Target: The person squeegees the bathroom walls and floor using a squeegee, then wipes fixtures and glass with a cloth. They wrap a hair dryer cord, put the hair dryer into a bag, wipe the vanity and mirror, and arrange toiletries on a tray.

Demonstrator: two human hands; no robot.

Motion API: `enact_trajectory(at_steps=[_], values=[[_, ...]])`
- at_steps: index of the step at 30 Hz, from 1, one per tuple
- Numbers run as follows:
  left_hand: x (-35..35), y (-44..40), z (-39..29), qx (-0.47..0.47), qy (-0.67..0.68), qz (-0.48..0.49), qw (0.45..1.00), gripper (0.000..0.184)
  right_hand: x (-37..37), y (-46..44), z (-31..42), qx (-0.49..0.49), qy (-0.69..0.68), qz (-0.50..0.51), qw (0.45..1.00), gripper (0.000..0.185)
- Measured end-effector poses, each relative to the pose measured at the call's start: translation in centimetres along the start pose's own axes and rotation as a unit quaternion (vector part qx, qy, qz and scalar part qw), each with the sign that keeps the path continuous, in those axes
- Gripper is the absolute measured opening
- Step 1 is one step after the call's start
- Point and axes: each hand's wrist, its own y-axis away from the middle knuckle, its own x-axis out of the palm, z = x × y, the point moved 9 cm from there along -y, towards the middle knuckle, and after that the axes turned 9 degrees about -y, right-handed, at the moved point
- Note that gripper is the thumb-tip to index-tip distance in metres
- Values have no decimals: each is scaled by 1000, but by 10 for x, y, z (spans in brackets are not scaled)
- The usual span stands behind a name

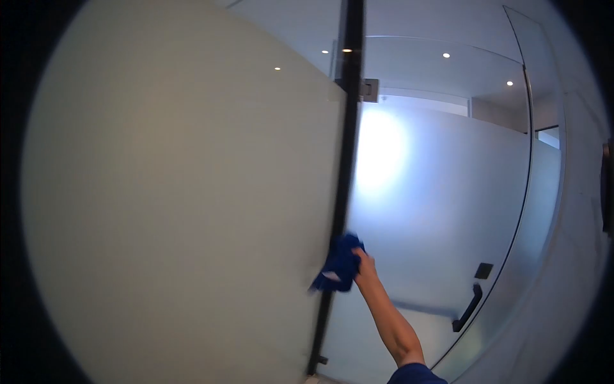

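My right hand [366,266] reaches up from the lower right, its fingers closed on a dark blue cloth [341,267]. The bunched cloth lies over the dark upright post [345,173] at the edge of a frosted glass panel [185,192]. One corner of it hangs to the left across the panel's edge, slightly blurred, and a small white patch shows on it. My left hand is out of view.
Right of the post stands a frosted glass door [435,211] with a metal hinge [369,90] at its top, a black handle [469,308] and a dark square lock plate [483,271]. A pale marbled wall [582,192] runs along the right side.
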Motion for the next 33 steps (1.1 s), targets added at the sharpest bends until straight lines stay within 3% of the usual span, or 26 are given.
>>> enact_trajectory(at_steps=[2, 4, 6, 7, 9, 11, 16, 18, 19, 20, 22, 23, 24, 26, 27, 28, 29, 30, 33], values=[[96, 15, -95, 10, 179, 82, 980, 43, -78, 17, 49, 10, -23, 7, 1000, 34], [171, 30, -186, 13, 308, 136, 942, 41, -72, 66, 138, -101, 40, 22, 994, 36], [232, 29, -268, 22, 385, 155, 909, 40, -51, 100, 260, -283, 190, 5, 940, 41], [256, 22, -296, 30, 405, 144, 903, 39, -43, 113, 320, -379, 290, 12, 879, 41], [298, -13, -338, 55, 416, 108, 901, 38, 20, 145, 416, -581, 407, 17, 705, 37], [344, -70, -377, 88, 401, 79, 908, 42, 53, 148, 502, -682, 466, -36, 563, 41], [412, -220, -453, 134, 323, -22, 937, 60, 115, 104, 665, -738, 603, -207, 222, 49], [445, -239, -494, 225, 239, 19, 944, 63, 120, 59, 726, -697, 609, -375, -46, 59], [458, -243, -507, 230, 227, -6, 946, 60, 125, 48, 751, -673, 612, -412, 53, 58], [475, -248, -514, 211, 215, 16, 953, 59, 144, 37, 747, -646, 609, -412, 208, 58], [497, -247, -517, 181, 194, 65, 962, 58, 191, -8, 679, -600, 631, -322, 371, 58], [501, -244, -520, 183, 190, 56, 963, 57, 226, -40, 639, -621, 686, -364, 103, 55], [504, -240, -519, 181, 181, 47, 966, 56, 237, -55, 552, -645, 726, -234, 48, 56], [516, -239, -515, 184, 159, 26, 970, 53, 189, -40, 503, -667, 741, -70, 35, 50], [525, -236, -513, 183, 165, -53, 968, 48, 169, -34, 479, -667, 744, 20, 27, 48], [526, -238, -515, 187, 183, -63, 963, 47, 160, -30, 462, -665, 738, 115, 19, 46], [517, -238, -515, 182, 196, -71, 961, 46, 133, -15, 533, -697, 716, 32, -14, 49], [511, -235, -511, 171, 203, -75, 961, 45, 112, 0, 622, -726, 677, -113, -46, 48], [500, -238, -513, 166, 223, -54, 959, 44, 107, 58, 779, -687, 576, -414, 158, 52]])
